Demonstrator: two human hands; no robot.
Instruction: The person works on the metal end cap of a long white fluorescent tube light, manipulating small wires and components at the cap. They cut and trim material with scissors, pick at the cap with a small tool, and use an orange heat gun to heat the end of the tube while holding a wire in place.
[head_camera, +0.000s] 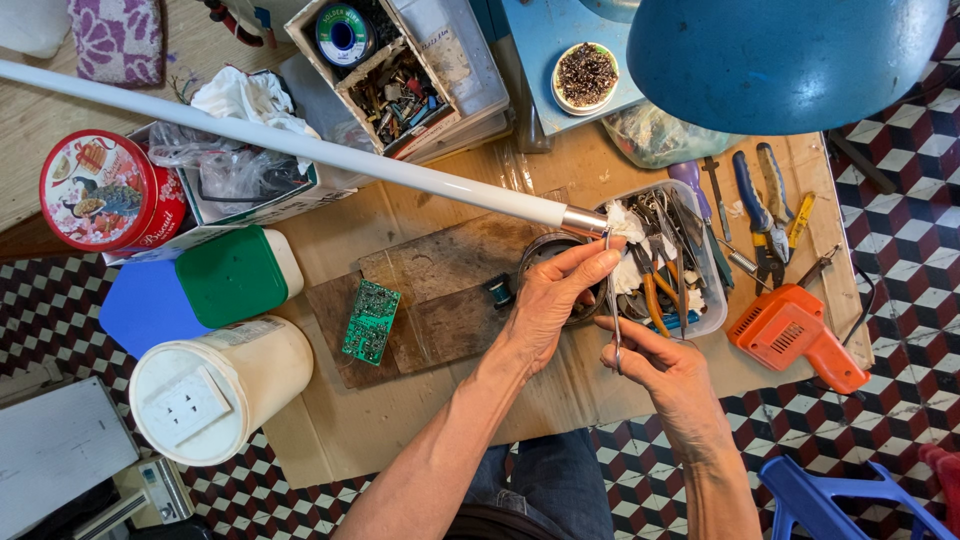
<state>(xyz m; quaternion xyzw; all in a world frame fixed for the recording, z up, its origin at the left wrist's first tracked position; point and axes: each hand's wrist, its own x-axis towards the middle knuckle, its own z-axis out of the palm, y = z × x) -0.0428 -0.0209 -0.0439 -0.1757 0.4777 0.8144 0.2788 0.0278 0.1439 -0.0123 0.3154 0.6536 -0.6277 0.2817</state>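
Note:
A long white tube lamp (300, 148) runs from the upper left to a metal end cap (585, 220) near the middle. My left hand (553, 298) has its fingertips up by that cap, pinching the tip of a thin pair of metal tweezers (613, 300). My right hand (665, 372) grips the lower end of the same tweezers. Both hands hover over a dark round tin (548, 250) and a wooden board (445, 290). A green circuit board (370, 322) lies on the board's left side.
A clear tray of hand tools (712, 300) sits right of my hands, with an orange soldering gun (795, 335) and pliers (760, 215) beyond. A white tub with a socket (215, 385), green-lidded box (235, 275), red tin (105, 190) and parts box (395, 85) stand left. A blue lamp shade (780, 55) overhangs.

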